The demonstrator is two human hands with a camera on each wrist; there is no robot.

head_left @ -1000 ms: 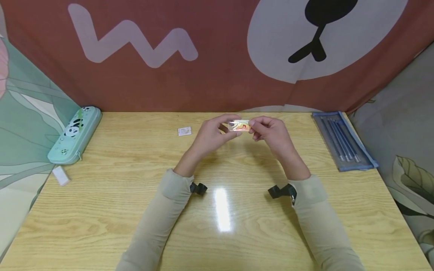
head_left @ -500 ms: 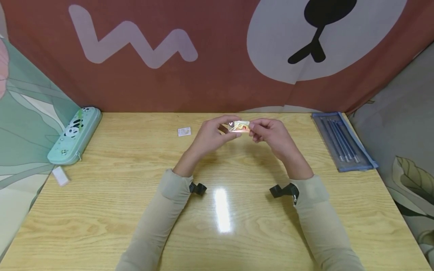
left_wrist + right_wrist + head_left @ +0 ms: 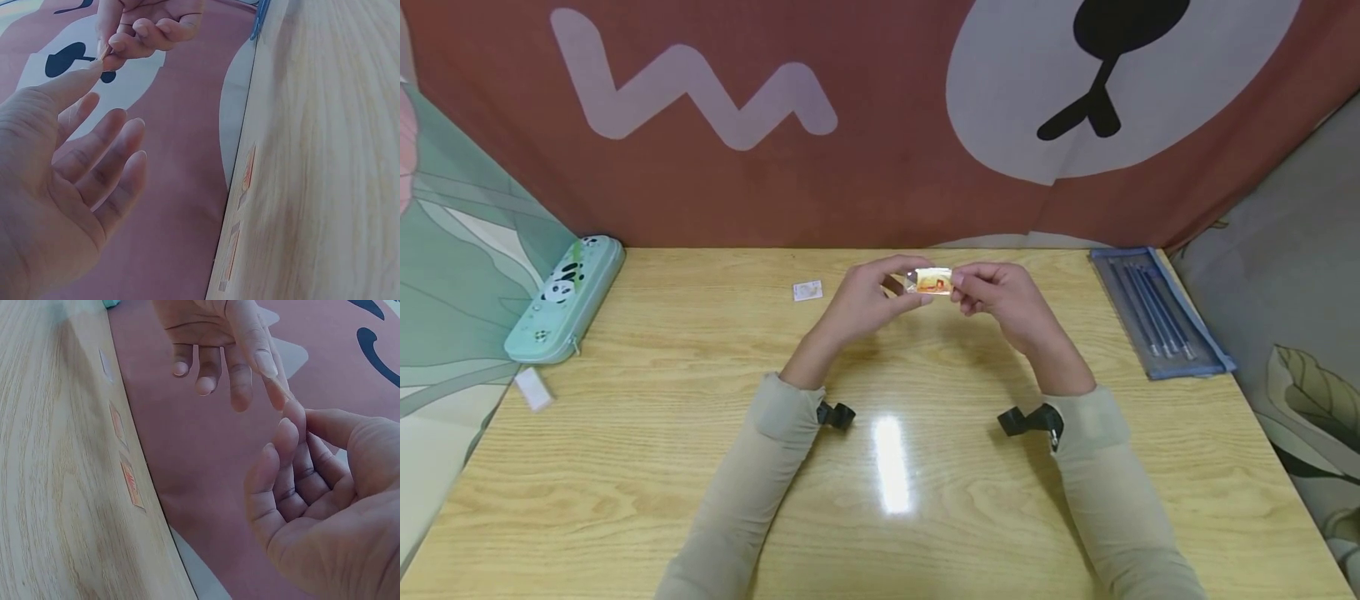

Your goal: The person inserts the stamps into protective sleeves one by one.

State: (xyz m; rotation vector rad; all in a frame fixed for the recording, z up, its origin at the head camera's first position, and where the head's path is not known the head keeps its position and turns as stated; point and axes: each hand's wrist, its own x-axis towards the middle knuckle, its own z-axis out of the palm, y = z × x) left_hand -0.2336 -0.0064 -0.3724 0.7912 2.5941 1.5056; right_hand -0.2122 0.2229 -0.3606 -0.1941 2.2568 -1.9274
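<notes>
Above the back of the table, a small flat packet [image 3: 933,282] with a clear shiny end and yellow-orange print is held between both hands. My left hand [image 3: 867,300] pinches its left part, index finger along the top and thumb below; the other fingers are spread in the left wrist view. My right hand [image 3: 1003,302] pinches the right end between thumb and index finger, its remaining fingers curled in. In the right wrist view the packet shows only as a thin edge [image 3: 282,389]. A small white printed card [image 3: 808,290] lies left of the left hand.
Two similar orange-printed packets, one nearer [image 3: 132,487] and one farther [image 3: 117,425], lie near the table's back edge. A mint panda pencil case [image 3: 567,300] and a white block [image 3: 534,389] sit at left. At right lies a blue mesh pouch [image 3: 1161,312] holding several pencil-like sticks.
The packet has tilted slightly, so its glare has shifted and the orange print shows more plainly. Both hands keep their hold and have hardly moved.
</notes>
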